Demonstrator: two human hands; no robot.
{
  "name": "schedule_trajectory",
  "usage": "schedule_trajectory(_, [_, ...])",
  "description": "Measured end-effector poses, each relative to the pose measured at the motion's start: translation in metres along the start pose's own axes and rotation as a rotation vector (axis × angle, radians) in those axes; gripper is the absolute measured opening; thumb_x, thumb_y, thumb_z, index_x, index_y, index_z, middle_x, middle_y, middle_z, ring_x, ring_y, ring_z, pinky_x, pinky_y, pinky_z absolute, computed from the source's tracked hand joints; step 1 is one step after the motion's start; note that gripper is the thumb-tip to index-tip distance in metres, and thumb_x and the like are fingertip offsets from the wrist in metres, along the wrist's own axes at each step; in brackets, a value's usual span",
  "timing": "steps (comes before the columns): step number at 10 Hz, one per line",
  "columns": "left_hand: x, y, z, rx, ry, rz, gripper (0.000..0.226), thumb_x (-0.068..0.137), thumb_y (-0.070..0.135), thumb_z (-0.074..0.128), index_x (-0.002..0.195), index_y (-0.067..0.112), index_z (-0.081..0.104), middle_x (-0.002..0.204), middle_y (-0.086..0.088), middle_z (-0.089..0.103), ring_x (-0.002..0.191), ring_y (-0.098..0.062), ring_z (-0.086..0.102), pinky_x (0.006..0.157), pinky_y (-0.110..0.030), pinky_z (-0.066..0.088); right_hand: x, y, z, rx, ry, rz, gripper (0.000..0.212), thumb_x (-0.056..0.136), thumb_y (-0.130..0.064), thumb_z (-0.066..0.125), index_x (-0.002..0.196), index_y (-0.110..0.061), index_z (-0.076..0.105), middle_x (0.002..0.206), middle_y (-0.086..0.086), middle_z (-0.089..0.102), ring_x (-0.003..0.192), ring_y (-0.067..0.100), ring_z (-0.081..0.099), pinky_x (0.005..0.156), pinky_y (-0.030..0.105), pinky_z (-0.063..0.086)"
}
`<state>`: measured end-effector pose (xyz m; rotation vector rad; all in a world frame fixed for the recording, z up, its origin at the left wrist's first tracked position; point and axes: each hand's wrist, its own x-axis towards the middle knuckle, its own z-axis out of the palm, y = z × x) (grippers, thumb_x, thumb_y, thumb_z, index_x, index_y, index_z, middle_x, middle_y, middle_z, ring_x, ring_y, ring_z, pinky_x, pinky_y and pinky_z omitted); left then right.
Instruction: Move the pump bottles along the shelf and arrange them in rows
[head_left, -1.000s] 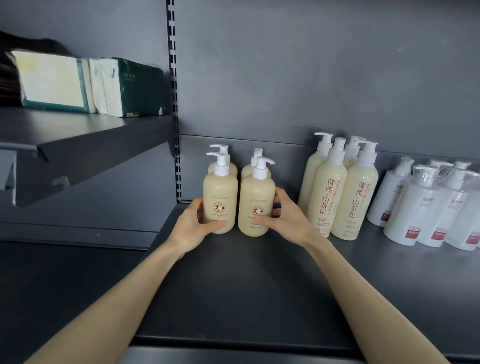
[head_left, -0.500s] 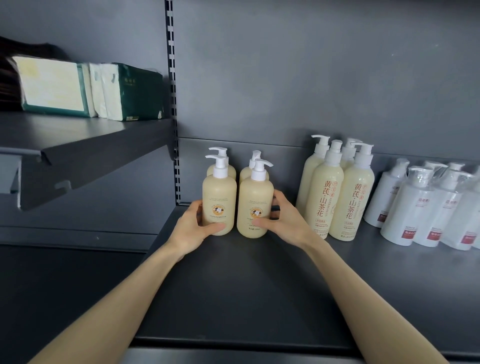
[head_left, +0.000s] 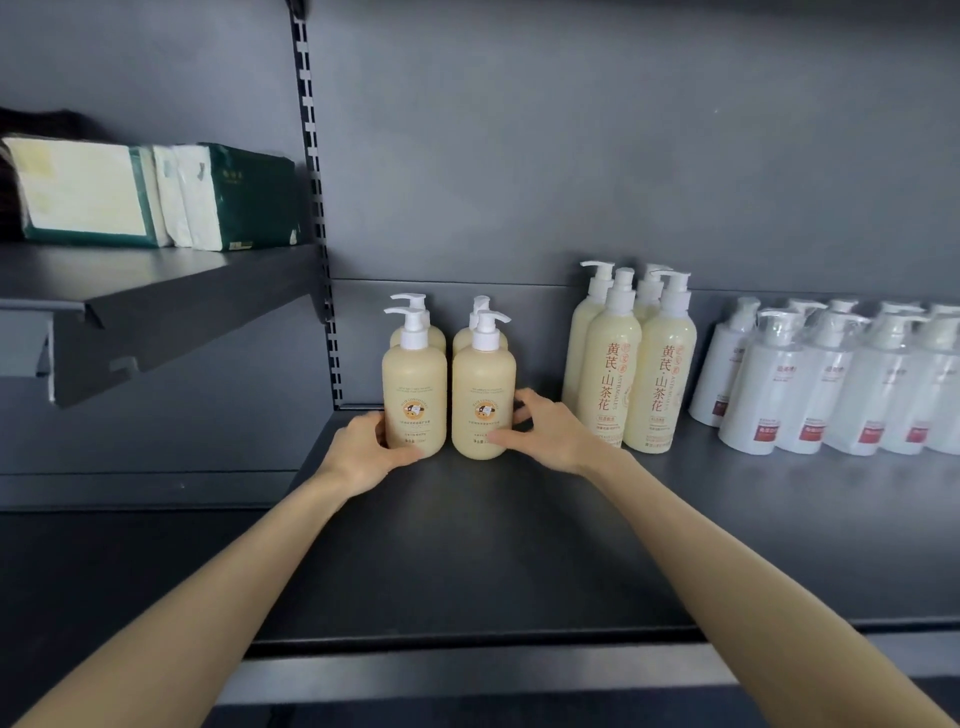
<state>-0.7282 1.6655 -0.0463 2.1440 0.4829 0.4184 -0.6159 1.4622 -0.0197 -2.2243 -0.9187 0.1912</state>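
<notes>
two short, round-shouldered beige plastic pump bottles with white pump heads stood upright, just beside each other, near the left end of the matte dark grey metal shelf (head_left: 467, 545). two rear bottles (head_left: 438, 336) of the same kind stood close behind them, by the back panel. the left hand (head_left: 363, 452) gripped the front-left bottle (head_left: 414, 387) low down, with the thumb across its front and the fingers curled behind its base. the right hand (head_left: 550, 434) held the front-right bottle (head_left: 483, 395) likewise, with the thumb on the lower front and the fingers curled round its right side. the bodies looked stiff, smooth and opaque. they were judged full, moderately heavy and somewhat slippery, so a low grasp on the body suited them better than the narrow pump necks. a push applied high up was judged likely to tip them. the tall cream pump bottles (head_left: 660, 374) with orange characters stood near on the right, apart from the hands. the white bottles (head_left: 779, 384) with red labels stood beyond. soft green-and-white tissue packs (head_left: 156, 202) lay on the upper shelf (head_left: 156, 291) at left.
</notes>
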Motion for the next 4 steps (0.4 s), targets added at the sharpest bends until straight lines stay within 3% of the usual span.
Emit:
schedule_trajectory(1, [-0.012,0.009,0.0,0.214,0.03,-0.014,0.046,0.08,0.022,0.072,0.121,0.008,0.058,0.123,-0.008,0.062,0.105,-0.019,0.058,0.088,-0.027,0.044,-0.011,0.003,-0.006,-0.111,-0.018,0.01,0.061,0.088,-0.034,0.064,0.138,-0.01,0.04,0.135,0.011,0.051,0.123,0.022,0.049,0.095,0.026,0.037])
schedule_trajectory(2, [-0.028,0.026,-0.003,0.442,0.027,-0.043,0.035,0.084,0.029,0.066,0.113,0.01,0.06,0.118,-0.008,0.06,0.098,-0.019,0.054,0.078,-0.029,0.041,-0.025,0.006,-0.021,-0.189,-0.047,0.017,0.056,0.088,-0.03,0.064,0.137,-0.01,0.044,0.14,0.009,0.047,0.126,0.022,0.046,0.101,0.029,0.037])
schedule_trajectory(3, [-0.042,0.047,0.006,0.558,0.001,0.0,0.046,0.084,0.036,0.064,0.123,0.013,0.055,0.121,-0.007,0.057,0.111,-0.025,0.054,0.09,-0.033,0.045,-0.042,0.015,-0.045,-0.249,-0.051,0.004,0.05,0.088,-0.029,0.063,0.133,-0.012,0.048,0.137,0.007,0.048,0.12,0.022,0.048,0.098,0.029,0.038])
schedule_trajectory(4, [-0.053,0.078,0.026,0.582,-0.031,0.088,0.045,0.084,0.037,0.064,0.123,0.016,0.054,0.118,-0.004,0.058,0.108,-0.024,0.054,0.091,-0.033,0.045,-0.064,0.028,-0.072,-0.284,-0.045,0.004,0.048,0.087,-0.028,0.064,0.13,-0.011,0.05,0.139,0.008,0.046,0.123,0.024,0.046,0.1,0.031,0.038])
